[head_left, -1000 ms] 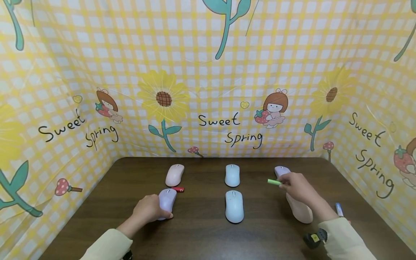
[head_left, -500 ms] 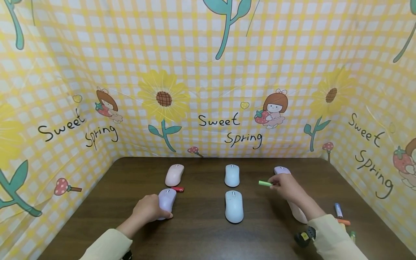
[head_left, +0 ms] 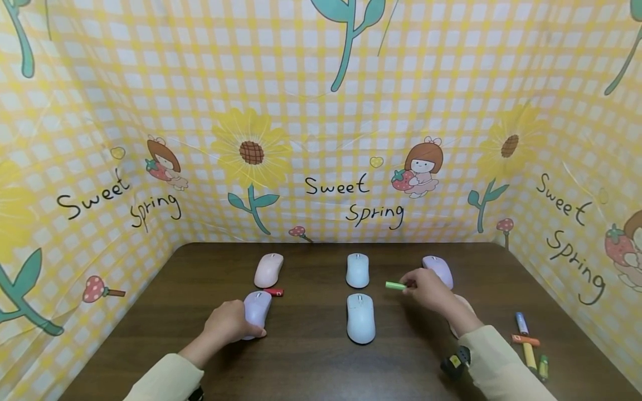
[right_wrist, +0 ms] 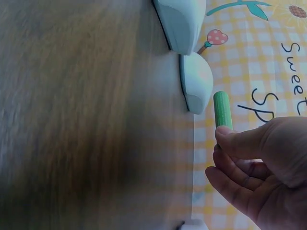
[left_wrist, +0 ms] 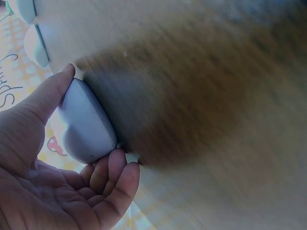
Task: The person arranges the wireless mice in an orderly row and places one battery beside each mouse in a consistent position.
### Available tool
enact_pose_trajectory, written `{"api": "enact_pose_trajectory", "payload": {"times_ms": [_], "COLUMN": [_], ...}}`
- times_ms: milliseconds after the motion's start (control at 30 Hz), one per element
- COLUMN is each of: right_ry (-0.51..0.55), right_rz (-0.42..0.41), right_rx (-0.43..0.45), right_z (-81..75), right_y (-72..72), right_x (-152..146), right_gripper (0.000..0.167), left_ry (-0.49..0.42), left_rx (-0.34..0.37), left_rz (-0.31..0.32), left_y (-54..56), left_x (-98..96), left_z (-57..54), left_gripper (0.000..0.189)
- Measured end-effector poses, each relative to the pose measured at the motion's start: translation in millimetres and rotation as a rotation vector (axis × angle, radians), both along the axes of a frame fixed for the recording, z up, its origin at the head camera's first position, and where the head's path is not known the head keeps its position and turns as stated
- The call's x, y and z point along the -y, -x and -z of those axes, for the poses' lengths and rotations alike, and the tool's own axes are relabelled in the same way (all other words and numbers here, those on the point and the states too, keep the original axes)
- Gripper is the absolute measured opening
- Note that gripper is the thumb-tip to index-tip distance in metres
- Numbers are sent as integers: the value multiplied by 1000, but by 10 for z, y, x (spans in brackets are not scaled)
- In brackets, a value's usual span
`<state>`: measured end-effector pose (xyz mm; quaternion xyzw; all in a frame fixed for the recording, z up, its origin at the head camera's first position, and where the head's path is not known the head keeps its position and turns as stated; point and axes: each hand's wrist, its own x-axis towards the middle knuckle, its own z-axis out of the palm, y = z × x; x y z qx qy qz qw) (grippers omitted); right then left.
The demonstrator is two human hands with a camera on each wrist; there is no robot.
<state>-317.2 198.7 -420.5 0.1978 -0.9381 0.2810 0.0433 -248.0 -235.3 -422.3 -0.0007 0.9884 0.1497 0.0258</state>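
My left hand [head_left: 228,322] grips a lavender computer mouse [head_left: 258,311] at the front left, thumb on one side and fingertips at the other; the left wrist view shows this mouse [left_wrist: 86,127] between them. A red battery [head_left: 275,292] lies just behind it. Between thumb and fingers, my right hand [head_left: 427,291] pinches one end of a green battery [head_left: 395,285], its free end pointing left toward two pale blue mice, one at the back [head_left: 358,270] and one in front [head_left: 361,318]. In the right wrist view the green battery [right_wrist: 222,109] sticks out past the thumb.
A pale pink mouse [head_left: 269,270] sits at the back left, a lavender mouse [head_left: 438,269] at the back right. Under my right wrist another pale mouse [head_left: 467,302] is mostly hidden. Blue, orange [head_left: 525,340], yellow and green batteries lie at right. Patterned cloth surrounds the brown table [head_left: 311,367].
My right hand has moved left with the green battery, away from the back right lavender mouse. The loose batteries at right have come into view from behind the sleeve. The left hand stays put.
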Motion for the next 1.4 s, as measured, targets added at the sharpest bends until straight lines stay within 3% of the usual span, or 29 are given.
{"api": "enact_pose_trajectory", "payload": {"times_ms": [633,1400], "right_ry": [-38,-40], "right_rz": [11,-40], "right_rx": [58,85], "right_z": [90,175], "right_y": [191,250], "right_x": [322,500], "right_gripper": [8,9], "left_ry": [6,11], "left_rx": [-7,0], "left_rz": [7,1], "left_y": [15,10], "left_x": [-19,0], "left_z": [-2,11], "left_gripper": [60,61]}}
